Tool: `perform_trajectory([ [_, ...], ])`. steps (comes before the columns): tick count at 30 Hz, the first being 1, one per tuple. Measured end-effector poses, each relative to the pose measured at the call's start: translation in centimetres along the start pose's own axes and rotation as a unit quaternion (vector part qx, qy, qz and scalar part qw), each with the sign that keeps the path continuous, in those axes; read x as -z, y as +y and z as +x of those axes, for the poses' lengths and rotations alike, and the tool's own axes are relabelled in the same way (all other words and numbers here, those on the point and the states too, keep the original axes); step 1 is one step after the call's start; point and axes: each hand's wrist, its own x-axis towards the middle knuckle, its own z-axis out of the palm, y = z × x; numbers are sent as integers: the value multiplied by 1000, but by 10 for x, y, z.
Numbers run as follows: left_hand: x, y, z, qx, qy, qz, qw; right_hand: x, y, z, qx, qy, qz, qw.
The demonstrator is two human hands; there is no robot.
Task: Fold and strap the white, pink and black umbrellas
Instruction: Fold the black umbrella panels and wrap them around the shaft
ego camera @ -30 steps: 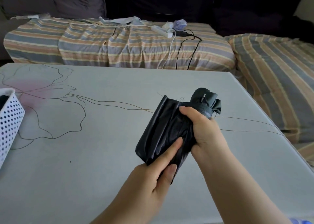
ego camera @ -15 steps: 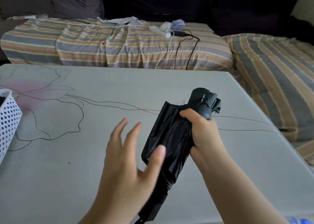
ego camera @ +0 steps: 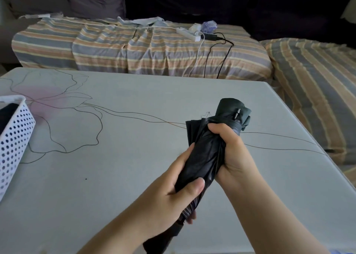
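Both hands hold the black umbrella (ego camera: 207,153) in the air above the right half of the pale grey worktop (ego camera: 115,176), which bears a thin line drawing of a flower. The umbrella is collapsed and slants from its bunched top at upper right, where a small metal rib tip (ego camera: 236,116) pokes out of the fabric, down to its handle end at the bottom edge of the view. The right hand (ego camera: 230,153) has its grip clenched round the upper part of the canopy, fingers curled over the gathered cloth just below the top. The left hand (ego camera: 179,194) grasps the lower part, thumb laid across the front and fingers wrapped behind (their tips show at the far side). At the left edge stands a white perforated basket (ego camera: 13,140) with something dark inside. Beyond the worktop runs a striped sofa cover (ego camera: 119,49) carrying a white power strip (ego camera: 187,34) and trailing cables.
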Motion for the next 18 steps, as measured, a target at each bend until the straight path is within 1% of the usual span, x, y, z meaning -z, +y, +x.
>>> perform_trajectory([
  [2,-2,3,-2,-5,4,-5,1000,0,-5,-2,-14,-11,1,1000],
  [4,-7,5,-2,-14,36,22,999,-1,-9,-3,-8,-6,-35,999],
  [7,-10,1,-1,-44,91,122,987,-2,-9,-3,29,30,-103,994],
  [9,-11,0,-3,-62,111,227,966,-3,-6,-5,47,48,-140,988],
  [10,-14,-2,-4,-62,116,288,949,-3,-4,-5,53,56,-151,986],
  [12,-19,-13,-2,-89,121,399,904,-3,1,-3,60,81,-150,984],
  [13,-20,-16,-1,-92,119,420,895,-1,3,-1,59,95,-141,984],
  [14,-21,-13,1,-79,112,421,896,0,4,0,59,108,-128,984],
  [15,-20,-10,0,-74,98,391,912,1,5,2,57,116,-113,985],
  [16,-18,-11,-1,-91,111,353,924,2,4,3,53,116,-98,987],
  [17,-15,-11,-2,-85,104,290,948,2,3,3,48,107,-82,990],
  [18,-11,-8,-1,-70,81,214,971,2,3,4,44,94,-67,992],
])
